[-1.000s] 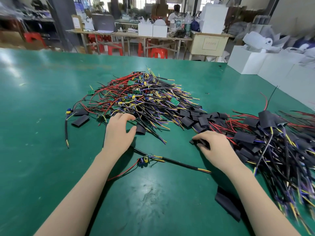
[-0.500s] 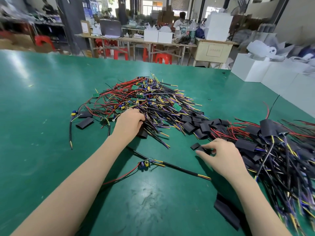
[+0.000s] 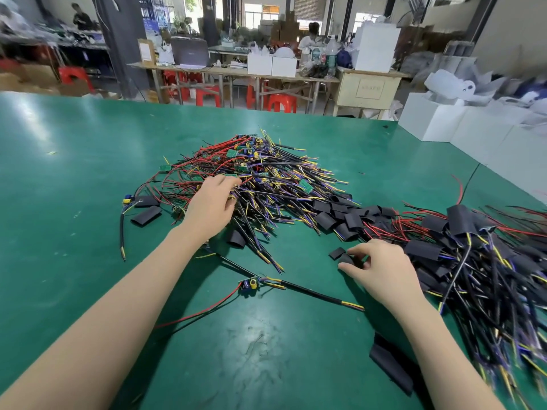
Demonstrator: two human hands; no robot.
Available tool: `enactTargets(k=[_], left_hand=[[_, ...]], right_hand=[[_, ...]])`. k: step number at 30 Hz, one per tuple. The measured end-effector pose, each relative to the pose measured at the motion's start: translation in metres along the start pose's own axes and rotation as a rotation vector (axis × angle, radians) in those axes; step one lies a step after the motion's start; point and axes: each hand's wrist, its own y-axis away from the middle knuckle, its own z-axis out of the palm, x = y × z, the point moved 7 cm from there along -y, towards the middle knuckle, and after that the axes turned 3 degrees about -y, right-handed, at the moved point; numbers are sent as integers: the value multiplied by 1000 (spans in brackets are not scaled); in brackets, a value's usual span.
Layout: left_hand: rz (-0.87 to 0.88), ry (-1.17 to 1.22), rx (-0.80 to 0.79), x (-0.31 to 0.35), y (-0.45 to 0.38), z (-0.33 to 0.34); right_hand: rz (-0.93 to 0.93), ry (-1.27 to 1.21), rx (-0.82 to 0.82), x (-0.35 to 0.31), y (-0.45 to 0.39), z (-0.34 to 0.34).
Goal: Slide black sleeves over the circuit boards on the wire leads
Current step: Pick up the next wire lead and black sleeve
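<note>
The left hand reaches into the pile of bare wire leads at the middle of the tabletop, fingers curled among the wires; whether it grips one cannot be told. The right hand pinches a black sleeve beside the sleeved pile toward the right edge. One lead with an exposed circuit board lies between the arms.

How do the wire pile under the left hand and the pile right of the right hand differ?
The centre pile shows bare green circuit boards; the right pile has black sleeves over its boards. The centre pile has the left hand reaching into it; the right hand lies beside the right pile, at a loose sleeve. Both rest on the green table.
</note>
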Motion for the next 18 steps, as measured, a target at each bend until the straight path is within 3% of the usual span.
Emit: enactTargets(k=[4, 9, 16, 18], left_hand=[[118, -323, -208, 1, -8, 18], [137, -425, -157, 2, -14, 8], [158, -254, -338, -2, -16, -6], [181, -278, -310, 0, -17, -17]], right_hand=[[-9, 5, 1, -1, 1, -1], [-2, 20, 13, 1, 0, -3], [-8, 13, -3, 0, -1, 0], [-12, 30, -5, 0, -1, 0]])
